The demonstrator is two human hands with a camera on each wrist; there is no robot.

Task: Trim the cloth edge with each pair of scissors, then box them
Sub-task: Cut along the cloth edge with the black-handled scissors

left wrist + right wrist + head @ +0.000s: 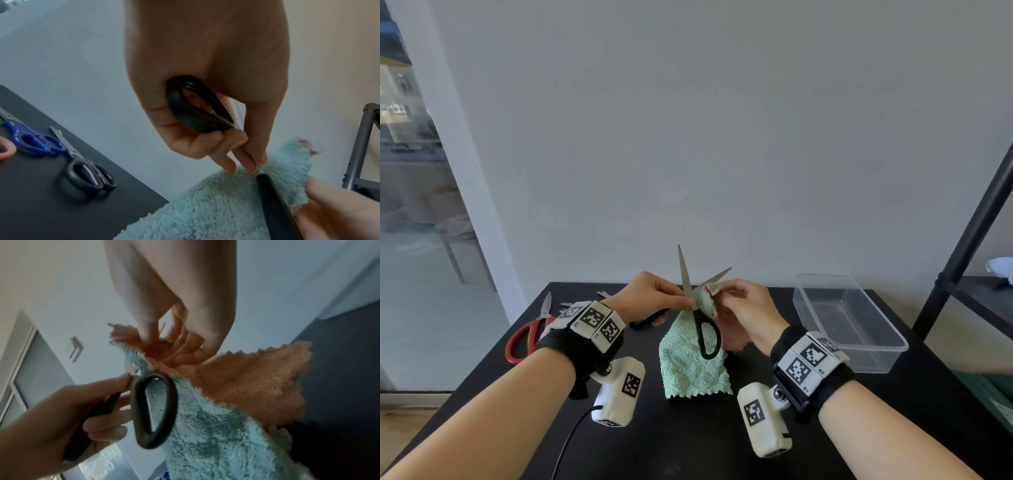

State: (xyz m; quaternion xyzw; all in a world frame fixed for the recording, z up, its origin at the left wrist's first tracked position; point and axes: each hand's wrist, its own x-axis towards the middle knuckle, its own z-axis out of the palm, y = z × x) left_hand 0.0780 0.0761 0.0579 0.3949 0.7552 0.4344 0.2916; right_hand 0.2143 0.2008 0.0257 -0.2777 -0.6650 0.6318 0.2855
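Observation:
My left hand grips the black-handled scissors by one handle, held above the table. Their blades stand open, pointing up. The second handle loop hangs free against the cloth. The fluffy cloth is mint green on one face and orange on the other, and its lower end rests on the table. My right hand pinches the cloth's top edge, which sits between the open blades. In the left wrist view, my left hand curls round the handle just above the cloth.
A clear plastic box stands on the black table at the right, with nothing in it. Red-handled scissors lie at the left edge, with blue-handled scissors and smaller black-handled scissors behind them. A dark metal rack stands at the right.

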